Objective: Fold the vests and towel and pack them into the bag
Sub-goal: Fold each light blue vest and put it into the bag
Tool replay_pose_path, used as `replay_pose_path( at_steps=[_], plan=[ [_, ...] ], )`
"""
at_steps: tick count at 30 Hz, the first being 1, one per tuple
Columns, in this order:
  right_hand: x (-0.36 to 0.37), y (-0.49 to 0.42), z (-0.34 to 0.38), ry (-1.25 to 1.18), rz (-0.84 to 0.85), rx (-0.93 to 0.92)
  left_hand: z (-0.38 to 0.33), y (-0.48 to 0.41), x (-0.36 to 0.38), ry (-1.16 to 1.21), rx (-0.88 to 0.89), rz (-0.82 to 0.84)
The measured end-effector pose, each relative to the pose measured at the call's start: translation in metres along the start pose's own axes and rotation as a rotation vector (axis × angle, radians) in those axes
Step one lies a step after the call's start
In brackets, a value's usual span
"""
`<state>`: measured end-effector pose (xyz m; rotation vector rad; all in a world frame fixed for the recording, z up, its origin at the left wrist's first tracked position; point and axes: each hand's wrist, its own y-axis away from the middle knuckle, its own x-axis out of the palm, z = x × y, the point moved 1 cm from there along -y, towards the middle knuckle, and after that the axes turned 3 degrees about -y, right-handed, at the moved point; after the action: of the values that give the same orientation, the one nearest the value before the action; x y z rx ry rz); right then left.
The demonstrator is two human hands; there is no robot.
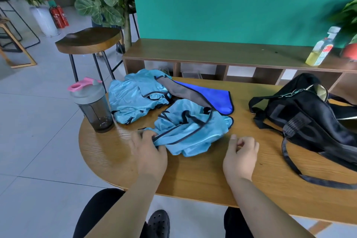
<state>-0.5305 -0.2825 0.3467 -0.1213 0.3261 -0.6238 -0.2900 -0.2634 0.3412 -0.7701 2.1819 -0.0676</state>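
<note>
Two crumpled light blue vests with dark trim lie on the wooden table [193,177]. The nearer vest [190,129] is in front of me, the farther vest [135,96] sits behind it to the left. A blue and grey towel [210,95] lies partly under them. My left hand [149,149] grips the near vest's left edge. My right hand [240,155] hovers just right of that vest with loosely curled fingers, holding nothing. The black bag [307,118] lies open at the table's right, its straps trailing toward me.
A grey shaker bottle [92,105] with a pink lid stands at the table's left edge. A wooden stool [89,39] stands behind it. A low shelf [222,52] carries a yellow drink bottle [321,47] at the far right.
</note>
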Motion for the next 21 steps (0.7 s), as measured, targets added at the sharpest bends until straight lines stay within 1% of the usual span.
replay_pose_path(
  at_steps=[1,2,3,4,5,7,8,9,10,11,12,14,17,19,21],
  plan=[
    [0.000,0.001,0.000,0.017,-0.004,0.001,0.001,-0.002,-0.002,0.056,-0.028,-0.002],
    [0.000,0.003,0.001,0.064,0.012,-0.036,0.001,-0.002,-0.003,0.091,-0.013,0.009],
    [0.000,0.006,0.002,0.145,0.033,-0.120,-0.001,-0.002,-0.004,0.099,0.036,0.033],
    [0.000,0.009,0.003,0.231,0.076,-0.250,-0.005,0.000,-0.005,0.082,0.110,0.060],
    [0.001,0.012,0.005,0.314,0.155,-0.407,-0.009,0.003,-0.006,0.049,0.205,0.085],
    [0.005,0.018,0.011,0.446,0.402,-0.692,-0.019,0.008,-0.007,-0.022,0.412,0.136],
    [0.008,0.023,0.012,0.499,0.530,-0.795,-0.023,0.012,-0.007,-0.050,0.504,0.165],
    [0.010,0.028,0.012,0.541,0.615,-0.859,-0.024,0.016,-0.006,-0.080,0.583,0.184],
    [0.013,0.030,0.010,0.560,0.645,-0.885,-0.025,0.019,-0.005,-0.115,0.642,0.188],
    [0.014,0.030,0.007,0.562,0.630,-0.869,-0.024,0.021,-0.003,-0.157,0.680,0.190],
    [0.015,0.029,0.006,0.558,0.576,-0.831,-0.023,0.022,-0.001,-0.204,0.692,0.196],
    [0.014,0.025,0.004,0.560,0.447,-0.738,-0.019,0.023,0.003,-0.287,0.673,0.200],
    [0.011,0.020,-0.001,0.554,0.312,-0.649,-0.015,0.021,0.007,-0.336,0.664,0.149],
    [0.009,0.017,-0.003,0.556,0.239,-0.532,-0.015,0.021,0.006,-0.352,0.636,0.108],
    [0.004,0.010,-0.005,0.532,0.145,-0.354,-0.017,0.020,0.003,-0.369,0.575,0.082]
  ],
)
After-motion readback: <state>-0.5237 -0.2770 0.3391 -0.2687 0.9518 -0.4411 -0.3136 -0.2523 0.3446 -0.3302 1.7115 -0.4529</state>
